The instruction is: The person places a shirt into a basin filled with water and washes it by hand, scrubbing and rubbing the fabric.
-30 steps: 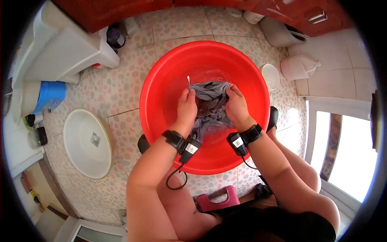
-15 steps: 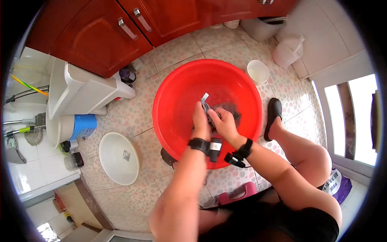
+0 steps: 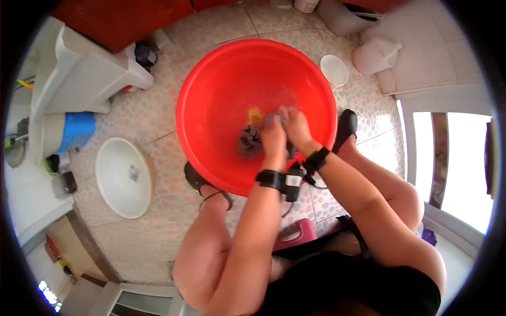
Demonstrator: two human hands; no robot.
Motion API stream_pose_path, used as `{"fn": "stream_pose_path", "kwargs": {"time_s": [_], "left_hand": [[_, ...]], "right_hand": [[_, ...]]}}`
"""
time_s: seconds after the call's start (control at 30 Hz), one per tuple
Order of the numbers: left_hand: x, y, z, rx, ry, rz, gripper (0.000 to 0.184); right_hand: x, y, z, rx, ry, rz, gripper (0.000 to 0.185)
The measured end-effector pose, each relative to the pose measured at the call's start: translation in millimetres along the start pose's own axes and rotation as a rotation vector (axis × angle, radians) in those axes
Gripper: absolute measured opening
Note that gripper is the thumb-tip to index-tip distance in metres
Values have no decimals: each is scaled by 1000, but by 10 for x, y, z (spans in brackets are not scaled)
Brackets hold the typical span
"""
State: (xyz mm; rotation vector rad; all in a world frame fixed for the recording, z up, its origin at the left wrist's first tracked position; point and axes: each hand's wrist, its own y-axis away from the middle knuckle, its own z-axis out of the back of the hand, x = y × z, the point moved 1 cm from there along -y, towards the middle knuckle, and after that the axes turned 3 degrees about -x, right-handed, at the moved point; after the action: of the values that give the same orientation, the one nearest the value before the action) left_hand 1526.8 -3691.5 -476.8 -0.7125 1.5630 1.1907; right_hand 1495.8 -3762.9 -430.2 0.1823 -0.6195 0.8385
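White basin at left bears an unreadable label. Toward the right, gray cloth bunches in a red tub, long axis unclear, loose folds just left of the hands. The left hand, nearer those folds, and right hand grasp a blurred section together; the wrist tag is illegible.

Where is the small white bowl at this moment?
In the head view, the small white bowl is at the upper right, on the tiled floor, between the red tub and the plastic jug.
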Motion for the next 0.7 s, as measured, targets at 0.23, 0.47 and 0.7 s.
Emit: {"fn": "stream_pose_path", "kwargs": {"time_s": [0.23, 0.47, 0.7], "left_hand": [[-478, 72, -52, -70, 153, 277, 35], [-331, -153, 88, -114, 304, 336, 35], [-335, -197, 255, 62, 612, 620, 36]], "right_hand": [[4, -390, -29, 58, -211, -262, 20], [130, -453, -204, 114, -222, -38, 19], [371, -218, -24, 236, -318, 56, 18]]}}
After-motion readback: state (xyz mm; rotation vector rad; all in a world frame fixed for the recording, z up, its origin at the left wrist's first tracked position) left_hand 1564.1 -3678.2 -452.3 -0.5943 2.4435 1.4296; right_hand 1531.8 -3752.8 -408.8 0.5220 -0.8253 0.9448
